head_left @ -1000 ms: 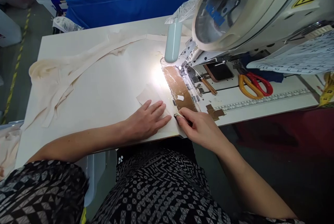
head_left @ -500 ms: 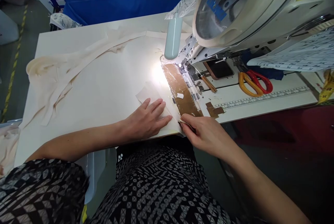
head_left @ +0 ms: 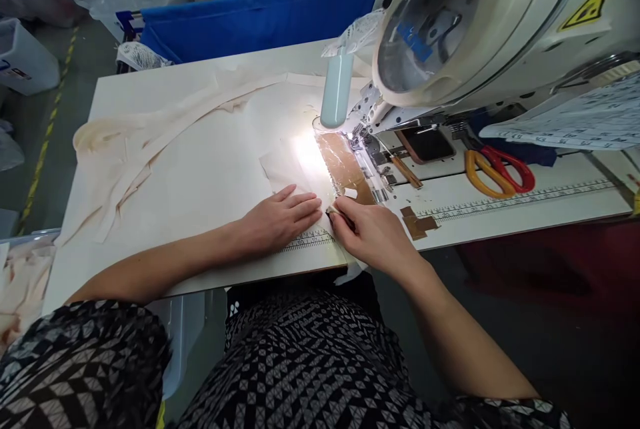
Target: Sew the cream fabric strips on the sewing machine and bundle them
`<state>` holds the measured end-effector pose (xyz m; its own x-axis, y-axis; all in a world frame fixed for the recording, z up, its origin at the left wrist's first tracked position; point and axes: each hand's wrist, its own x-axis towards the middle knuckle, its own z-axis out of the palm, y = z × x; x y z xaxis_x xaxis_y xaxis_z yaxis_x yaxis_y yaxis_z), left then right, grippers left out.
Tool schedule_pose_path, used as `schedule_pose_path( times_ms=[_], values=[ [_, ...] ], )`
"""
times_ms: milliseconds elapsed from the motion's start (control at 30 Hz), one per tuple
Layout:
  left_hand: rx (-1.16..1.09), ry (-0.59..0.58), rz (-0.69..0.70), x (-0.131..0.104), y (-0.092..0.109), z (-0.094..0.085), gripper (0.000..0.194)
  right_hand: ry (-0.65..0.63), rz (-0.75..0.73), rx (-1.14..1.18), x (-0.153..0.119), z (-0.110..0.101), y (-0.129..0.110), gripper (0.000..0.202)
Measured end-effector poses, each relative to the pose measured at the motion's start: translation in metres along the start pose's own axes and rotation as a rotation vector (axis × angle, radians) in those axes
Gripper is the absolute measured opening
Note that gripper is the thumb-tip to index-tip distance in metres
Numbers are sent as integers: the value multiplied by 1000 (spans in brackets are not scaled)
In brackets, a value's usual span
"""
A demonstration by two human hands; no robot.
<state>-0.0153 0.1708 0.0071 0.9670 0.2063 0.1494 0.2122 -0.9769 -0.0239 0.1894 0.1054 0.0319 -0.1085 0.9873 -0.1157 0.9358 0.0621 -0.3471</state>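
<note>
My left hand (head_left: pixel 286 217) lies flat, fingers stretched out, on a small pale fabric piece (head_left: pixel 285 165) near the table's front edge. Just right of it, my right hand (head_left: pixel 370 229) is closed in a pinch. A small pale bit with a dark end pokes out at its fingertips; what it is I cannot make out. Beneath and beyond this hand runs a brown taped strip (head_left: pixel 343 159) with a small white scrap (head_left: pixel 351 193) on it. The sewing machine (head_left: pixel 500 29) stands beyond, its lamp lighting the fabric.
A long cream fabric (head_left: pixel 115 142) lies bunched along the table's left and back. Right of the strip are a wooden-handled tool (head_left: pixel 406 171), a phone-like dark object (head_left: pixel 427 143), and red-and-yellow scissors (head_left: pixel 493 172). A blue cloth barrier (head_left: pixel 260 19) borders the back.
My right hand has moved up and left, away from the table edge, closer to the left hand. The fabric piece has shifted away from me, uncovering a printed ruler at the edge.
</note>
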Motion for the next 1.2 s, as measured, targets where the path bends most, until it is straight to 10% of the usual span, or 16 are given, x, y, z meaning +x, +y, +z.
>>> schedule_pose_path(
  times_ms=[500, 867, 1200],
  values=[
    [44, 31, -4, 1, 12, 6, 38, 89, -9, 15, 0, 7, 0, 27],
    [42, 6, -14, 1, 14, 5, 38, -115, -82, 65, -32, -11, 15, 25],
    [-22, 9, -37, -1, 22, 1, 47, 83, 74, 198, -37, -3, 17, 29]
  ],
)
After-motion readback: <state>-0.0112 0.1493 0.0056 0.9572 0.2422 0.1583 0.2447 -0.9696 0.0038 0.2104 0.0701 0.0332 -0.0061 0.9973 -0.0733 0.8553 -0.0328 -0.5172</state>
